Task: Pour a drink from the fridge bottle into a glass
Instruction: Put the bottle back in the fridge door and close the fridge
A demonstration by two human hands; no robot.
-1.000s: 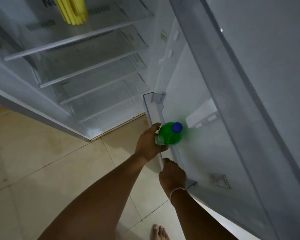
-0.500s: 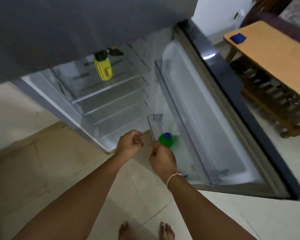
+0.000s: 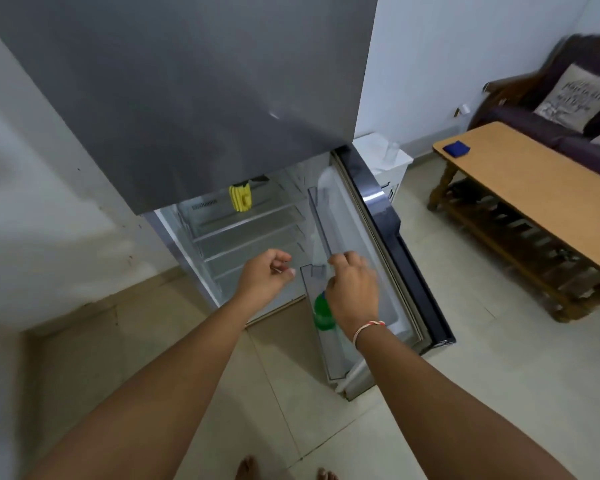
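1. Green bottle (image 3: 323,315) standing upright in the lowest bin (image 3: 329,355) of the open fridge door (image 3: 392,233); handy there, but not yet lifted.
2. Right hand (image 3: 352,292) above the bottle, covering its top; grip state impossible to tell.
3. Left hand (image 3: 265,280) loosely curled, empty, hanging before the shelves (image 3: 243,233), well apart from the bottle.
4. Versus a second ago: left hand off the bottle, view pulled back and higher, worktop (image 3: 534,188) and sofa (image 3: 551,109) now showing.
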